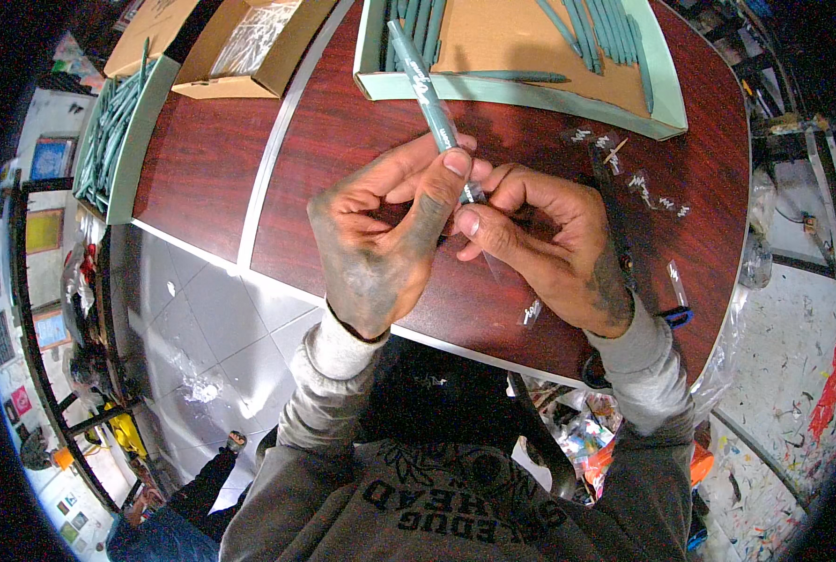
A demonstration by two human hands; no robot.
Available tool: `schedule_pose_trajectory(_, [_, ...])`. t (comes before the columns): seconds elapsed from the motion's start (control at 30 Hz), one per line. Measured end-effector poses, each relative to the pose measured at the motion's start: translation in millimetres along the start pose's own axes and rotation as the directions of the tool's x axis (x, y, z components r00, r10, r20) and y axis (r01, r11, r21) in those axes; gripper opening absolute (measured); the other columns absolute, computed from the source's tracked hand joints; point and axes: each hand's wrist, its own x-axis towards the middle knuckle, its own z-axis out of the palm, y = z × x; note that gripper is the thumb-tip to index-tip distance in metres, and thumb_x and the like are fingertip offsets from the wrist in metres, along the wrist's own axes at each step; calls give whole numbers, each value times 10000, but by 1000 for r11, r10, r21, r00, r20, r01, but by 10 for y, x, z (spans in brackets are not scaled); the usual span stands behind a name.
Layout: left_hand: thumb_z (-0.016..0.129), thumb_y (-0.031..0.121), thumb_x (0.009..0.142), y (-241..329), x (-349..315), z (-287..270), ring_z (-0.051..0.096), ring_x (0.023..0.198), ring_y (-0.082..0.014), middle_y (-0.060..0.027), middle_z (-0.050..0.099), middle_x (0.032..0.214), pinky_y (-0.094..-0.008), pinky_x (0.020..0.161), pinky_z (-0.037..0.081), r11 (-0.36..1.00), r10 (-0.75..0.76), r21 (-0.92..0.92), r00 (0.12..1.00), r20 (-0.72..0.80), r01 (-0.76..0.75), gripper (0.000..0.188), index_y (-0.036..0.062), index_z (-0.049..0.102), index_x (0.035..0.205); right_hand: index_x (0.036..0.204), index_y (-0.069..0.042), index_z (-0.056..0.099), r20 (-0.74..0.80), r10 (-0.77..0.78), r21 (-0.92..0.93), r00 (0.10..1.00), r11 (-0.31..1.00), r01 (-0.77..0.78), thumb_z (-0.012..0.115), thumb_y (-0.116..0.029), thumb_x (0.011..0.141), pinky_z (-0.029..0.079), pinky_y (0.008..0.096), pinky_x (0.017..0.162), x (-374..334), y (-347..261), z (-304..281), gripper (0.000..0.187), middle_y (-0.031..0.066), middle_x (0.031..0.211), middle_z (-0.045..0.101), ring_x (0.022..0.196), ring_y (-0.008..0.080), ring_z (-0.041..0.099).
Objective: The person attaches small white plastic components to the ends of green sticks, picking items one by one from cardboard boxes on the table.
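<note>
Teal cylindrical pen with white markings is held above the table between the person's hands, slanted, its far end leaning left and its near end directed toward the right hand. Left hand: closed, gripping the pen's near part, thumb laid on the barrel and fingers bent behind it. Right hand: thumb and bent forefinger brought together at a small white-marked piece by the pen's near end; from where I stand I cannot tell whether this is part of the pen or separate film. The right hand's other fingers are curled and partly hidden.

Dark red wood-grain table lies beneath, crossed on the left by a pale strip. Far side, centre to right: shallow pale-green open box with a brown bottom, bearing teal pens grouped left and right, and a single pen lying along its near wall. Far left: brown cardboard box of thin white sticks; further left, a pale-green box packed with teal pens. Right of the hands, white-marked clear film pieces lie scattered; nearer, a dark blue object rests close to the right sleeve.
</note>
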Motion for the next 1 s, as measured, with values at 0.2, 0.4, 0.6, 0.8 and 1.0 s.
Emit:
schedule_pose_trajectory(0.2, [682,118,966,82,16,-30,671,784,-92,-111,749,929,-225,648,560,993,-10,114,1000,14,8,245,-53,699,1140,852,-10,635,3,67,-108,998,992,-66,698,-139,946,508,249,794,-2,-90,-17,172,35,886,668,885,86,625])
schedule_pose_trajectory(0.4, [687,116,962,54,28,-34,684,804,-110,-111,751,931,-240,672,566,989,48,142,998,30,-51,253,-56,695,1147,835,-14,640,-10,42,-146,999,988,-43,713,-153,933,507,257,773,17,-113,-5,185,37,862,662,828,93,611])
schedule_pose_trajectory(0.6, [685,120,963,138,23,-9,690,821,-119,-113,750,943,-252,700,574,973,44,228,999,27,-49,259,-51,692,1157,825,-23,637,-7,52,-178,999,983,-53,735,-169,916,495,249,731,16,-83,-27,198,22,831,648,787,84,593])
schedule_pose_trajectory(0.8, [678,127,969,123,66,-42,693,829,-126,-129,749,954,-241,673,571,984,54,167,995,84,-67,265,-48,689,1168,821,-29,626,-40,23,-206,999,978,-30,745,-170,910,482,245,674,16,-20,-26,205,11,813,639,730,72,572])
schedule_pose_trajectory(1.0, [673,195,976,44,89,-47,640,687,-112,-91,737,944,-224,524,477,989,65,126,996,63,-73,267,-5,694,1152,824,-35,605,-27,35,-15,999,999,-36,717,-153,938,479,234,641,16,-22,14,198,9,783,626,709,69,582])
